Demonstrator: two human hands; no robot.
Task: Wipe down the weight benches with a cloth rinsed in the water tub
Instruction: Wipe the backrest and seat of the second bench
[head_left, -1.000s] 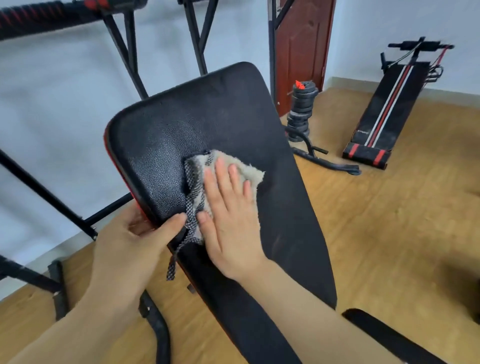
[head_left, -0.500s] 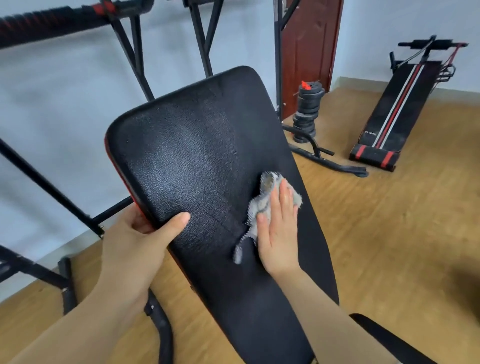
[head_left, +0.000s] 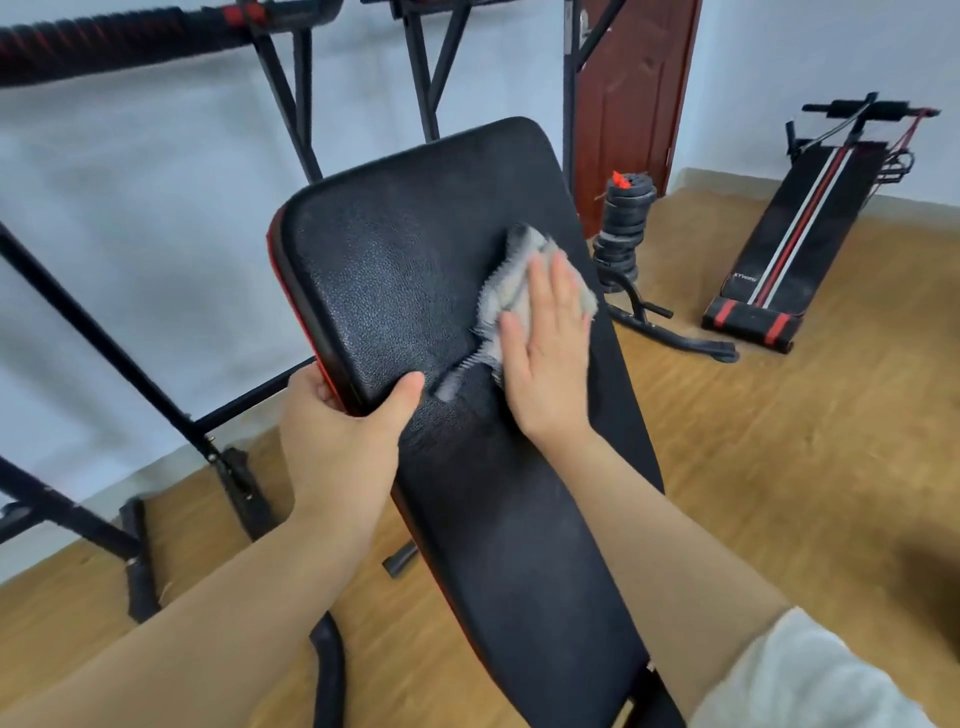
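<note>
Grey frayed terry cloth (head_left: 514, 280) is being pressed flat against the black, grain-textured padded bench backrest (head_left: 415, 270).

The cloth is being held down by the right hand (head_left: 545, 353), whose fingers are lying straight and close together on top of it, nothing being pinched. The cloth is sitting on the upper right part of the tilted pad, near its right edge, with a frayed strip trailing toward the lower left. The backrest's red-trimmed left edge is being gripped by the left hand (head_left: 337, 431), thumb laid on the top face and fingers curled round behind. Beyond, on the wooden plank floor (head_left: 779, 467), a stack of black weight plates (head_left: 623, 234) is standing just beside a dark red door (head_left: 628, 88), and a black sit-up board with red and white stripes (head_left: 800, 244) is lying well apart to the right.
</note>
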